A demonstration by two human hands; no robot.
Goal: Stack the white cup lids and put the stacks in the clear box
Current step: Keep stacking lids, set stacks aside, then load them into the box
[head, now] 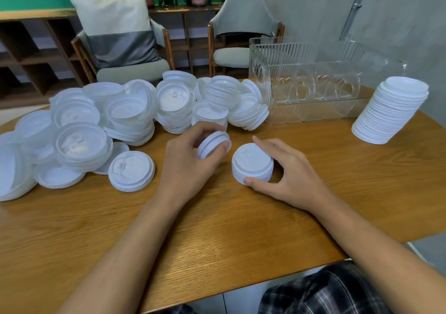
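White cup lids [125,111] lie in a loose heap on the left and far part of the wooden table [217,229]. We cannot count them, because they cover each other and the left border cuts the heap off. Near the middle, the person's left hand [188,159] curls fingers and thumb round a few nested lids [213,143], held tilted above the table; the fingers hide part of them and this spot is blurred, so their number stays unclear to us. Just beside it, the right hand [287,171] grips a short stack [252,163] that stands on the table, thumb at the near rim and fingers at the far side. A tall stack [391,111] leans at the right edge of the table, close to the clear box [311,82], which stands behind the hands with ribbed walls and heart-shaped openings; its far right corner is hard to separate from the grey wall. Each lid top carries a raised mark, too blurred for us to read. Beyond the table we see two chairs [243,31], one with a cushion [115,24], and below it checked trousers [325,292], partly cut off.
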